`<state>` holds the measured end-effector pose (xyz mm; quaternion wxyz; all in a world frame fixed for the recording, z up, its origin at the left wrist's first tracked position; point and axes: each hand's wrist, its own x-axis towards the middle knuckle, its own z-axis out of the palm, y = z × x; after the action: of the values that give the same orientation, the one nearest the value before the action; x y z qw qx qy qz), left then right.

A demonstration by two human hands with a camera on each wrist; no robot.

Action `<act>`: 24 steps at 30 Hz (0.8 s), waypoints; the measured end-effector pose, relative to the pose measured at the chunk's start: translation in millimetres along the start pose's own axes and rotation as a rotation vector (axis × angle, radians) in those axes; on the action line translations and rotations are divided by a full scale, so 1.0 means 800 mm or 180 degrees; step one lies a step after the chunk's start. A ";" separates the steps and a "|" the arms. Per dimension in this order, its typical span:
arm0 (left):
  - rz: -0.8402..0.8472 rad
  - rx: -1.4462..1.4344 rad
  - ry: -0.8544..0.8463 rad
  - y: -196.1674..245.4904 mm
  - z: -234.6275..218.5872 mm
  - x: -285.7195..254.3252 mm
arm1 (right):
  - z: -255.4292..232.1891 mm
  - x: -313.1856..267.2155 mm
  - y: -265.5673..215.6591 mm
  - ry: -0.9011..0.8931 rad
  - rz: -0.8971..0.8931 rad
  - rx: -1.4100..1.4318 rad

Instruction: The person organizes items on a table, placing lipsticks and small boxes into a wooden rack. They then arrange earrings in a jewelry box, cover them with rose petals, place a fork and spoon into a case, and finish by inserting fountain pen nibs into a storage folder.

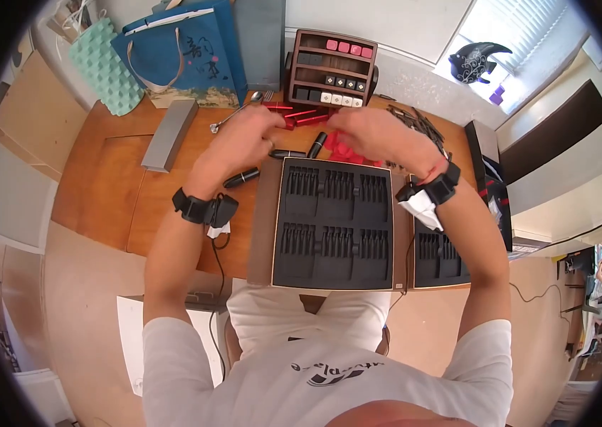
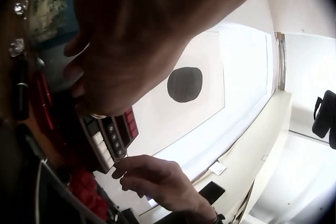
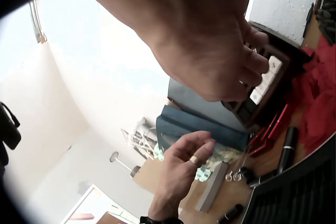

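The left hand (image 1: 247, 136) hovers over the table left of the red bars (image 1: 302, 114), fingers loosely bent; in the right wrist view this hand (image 3: 184, 169) shows nothing held. The right hand (image 1: 379, 135) is above the crumpled red cloth (image 1: 344, 151); its relaxed fingers show no object in the left wrist view (image 2: 163, 182). Black tubes (image 1: 317, 145) lie between the hands, another black tube (image 1: 243, 178) by the left wrist. Behind stands a wooden rack (image 1: 372, 67) with pink, black and white cubes. A box with a black slotted insert (image 1: 336, 220) lies nearest the body.
A grey box (image 1: 170, 135), a blue paper bag (image 1: 208, 57) and a mint textured object (image 1: 105, 67) are at the left. Spoon and fork lie beside the bag. Dark thin pieces (image 1: 418, 122) lie at the right, above a second slotted tray (image 1: 432, 249). Cables hang from both wrists.
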<state>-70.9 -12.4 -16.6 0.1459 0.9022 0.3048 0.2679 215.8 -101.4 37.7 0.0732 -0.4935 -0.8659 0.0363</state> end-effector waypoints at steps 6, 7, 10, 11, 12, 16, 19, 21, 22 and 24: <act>0.0241 0.0823 -0.1095 0.021 0.010 -0.015 | 0.061 0.036 0.002 0.0089 -0.0523 -0.1024; 0.0275 0.0839 -0.1067 0.017 0.014 -0.013 | 0.063 0.040 0.003 0.0088 -0.0667 -0.1183; 0.0437 0.0842 -0.1016 0.004 0.017 -0.013 | 0.072 0.045 0.003 -0.0175 -0.0545 -0.1110; 0.0451 0.0730 -0.0817 0.001 0.016 -0.015 | 0.074 0.046 0.003 -0.0220 -0.0463 -0.0919; 0.0463 0.0613 -0.0624 -0.001 0.016 -0.016 | 0.074 0.048 0.006 -0.0206 -0.0461 -0.0933; -0.0036 0.0363 -0.0519 0.019 -0.017 -0.014 | 0.058 0.042 0.008 -0.0025 -0.0549 -0.0607; -0.0287 0.0282 -0.0064 0.035 -0.034 -0.002 | 0.025 0.042 0.004 0.0429 -0.0265 0.0187; -0.0082 0.0196 0.0776 0.028 -0.045 0.027 | 0.010 0.053 0.012 0.1048 0.0098 0.0721; -0.0075 0.0216 0.0774 0.029 -0.052 0.044 | 0.002 0.061 0.015 0.1067 0.0091 0.0727; 0.0004 0.0270 0.1342 0.039 -0.063 0.083 | -0.029 0.077 0.018 0.1667 0.0491 0.1247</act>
<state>-40.1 10.0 63.9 0.0406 0.8317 0.3390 0.4378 200.8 -41.2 64.0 0.3838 -0.5267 -0.7543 0.0794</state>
